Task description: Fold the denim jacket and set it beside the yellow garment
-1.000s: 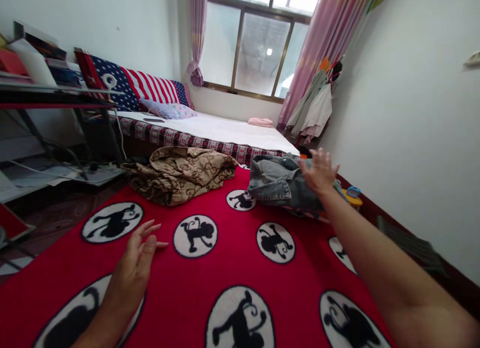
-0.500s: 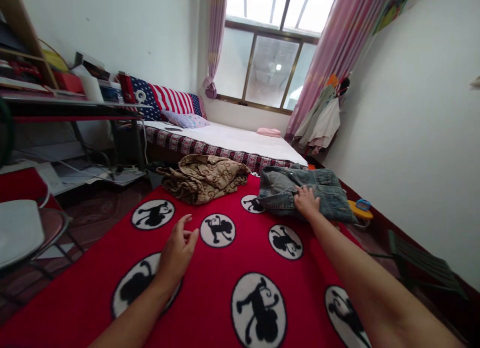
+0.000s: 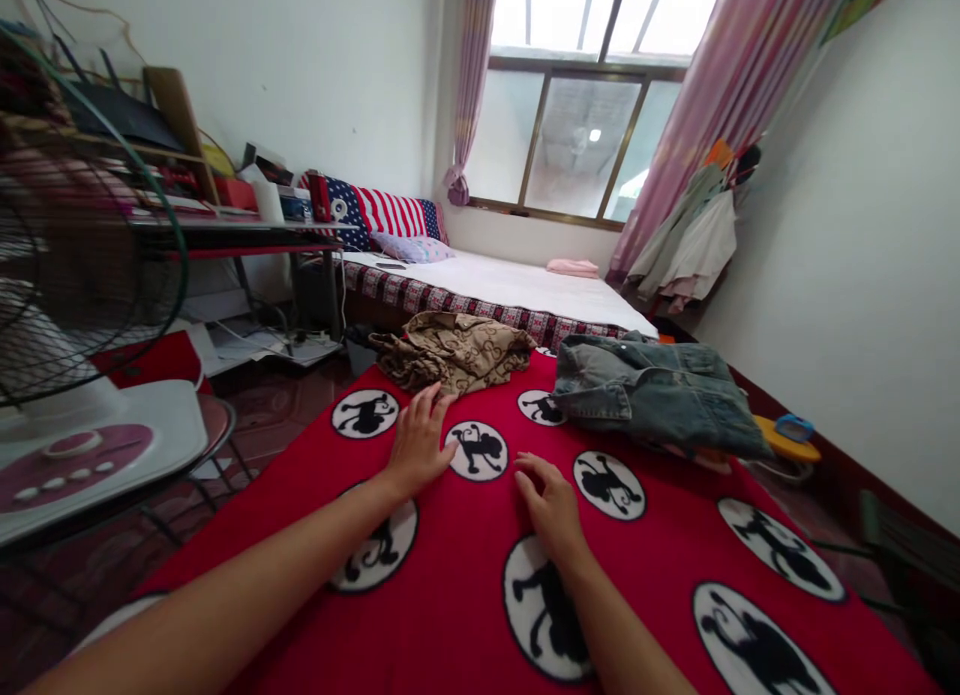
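Note:
My left hand (image 3: 421, 443) is open, fingers stretched toward the near edge of a crumpled brown patterned garment (image 3: 469, 350); whether the fingertips touch it I cannot tell. Over the red cloth (image 3: 450, 575) with monkey circles, my right hand (image 3: 551, 500) hovers or rests with fingers loosely curved and nothing in it. To the right lies a folded blue denim garment (image 3: 660, 390), apart from both hands. A bit of pale fabric shows beneath the denim's near edge.
Behind the cloth stands a bed (image 3: 510, 280) with a white sheet and a pink folded cloth (image 3: 572, 267). A fan (image 3: 67, 245) and a cluttered desk (image 3: 247, 230) are on the left. A dark folding chair (image 3: 904, 555) and a yellow stool (image 3: 784, 440) stand at right.
My right hand has left the denim garment and come back toward the middle. My left hand has moved forward to the brown garment. The view has turned left, bringing the fan in.

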`<state>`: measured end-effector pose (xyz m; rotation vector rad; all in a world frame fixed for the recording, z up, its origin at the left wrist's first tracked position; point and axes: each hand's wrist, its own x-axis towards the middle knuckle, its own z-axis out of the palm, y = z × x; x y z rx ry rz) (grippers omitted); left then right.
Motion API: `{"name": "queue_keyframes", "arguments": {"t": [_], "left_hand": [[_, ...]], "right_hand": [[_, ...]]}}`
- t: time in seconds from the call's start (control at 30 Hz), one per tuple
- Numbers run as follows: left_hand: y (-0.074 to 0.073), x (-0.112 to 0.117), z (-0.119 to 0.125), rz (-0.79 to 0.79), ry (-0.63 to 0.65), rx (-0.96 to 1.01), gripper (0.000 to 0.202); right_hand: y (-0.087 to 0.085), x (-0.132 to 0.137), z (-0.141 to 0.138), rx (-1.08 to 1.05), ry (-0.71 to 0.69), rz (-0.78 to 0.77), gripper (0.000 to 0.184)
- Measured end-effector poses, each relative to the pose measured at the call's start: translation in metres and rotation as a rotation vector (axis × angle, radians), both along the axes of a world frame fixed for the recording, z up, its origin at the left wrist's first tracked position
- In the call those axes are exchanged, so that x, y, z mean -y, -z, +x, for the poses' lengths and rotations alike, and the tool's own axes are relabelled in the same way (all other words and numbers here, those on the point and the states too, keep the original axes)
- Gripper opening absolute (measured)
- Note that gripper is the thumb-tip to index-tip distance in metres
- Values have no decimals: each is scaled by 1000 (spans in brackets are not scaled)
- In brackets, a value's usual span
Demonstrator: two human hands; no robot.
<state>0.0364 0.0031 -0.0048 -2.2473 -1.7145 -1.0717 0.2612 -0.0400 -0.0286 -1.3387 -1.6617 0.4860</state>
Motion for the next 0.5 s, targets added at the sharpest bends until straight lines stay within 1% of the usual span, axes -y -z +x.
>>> {"name": "queue_keyframes", "arguments": {"t": [0.07, 0.1, 0.13, 0.2, 0.27, 0.3, 0.37, 0.43, 0.5], "left_hand": [[-18, -30, -8, 27, -7, -194, 79], [-27, -46, -12, 9, -8, -299, 86], [-36, -64, -15, -34, -12, -403, 92], [-51, -97, -20, -175, -23, -580, 103], [-61, -126, -20, -328, -49, -678, 112], [-64, -138, -19, -386, -57, -695, 114], [-67, -157, -15, -443, -57, -679, 112], [-65, -171, -11, -447, -47, -640, 105], [-61, -178, -10, -425, -41, -617, 95]], "right_hand": [[-2, 0, 3, 4, -24, -4, 21], [-2, -1, 4, 9, -36, -1, 21], [-2, -1, 5, 15, -44, 0, 21], [-1, -1, 6, 26, -51, -3, 20], [0, 0, 6, 37, -54, -10, 19], [0, 0, 5, 42, -51, -13, 19], [-1, 1, 4, 51, -41, -18, 18], [-2, 2, 3, 59, -28, -23, 18], [-2, 3, 1, 69, -26, -32, 18]]}}
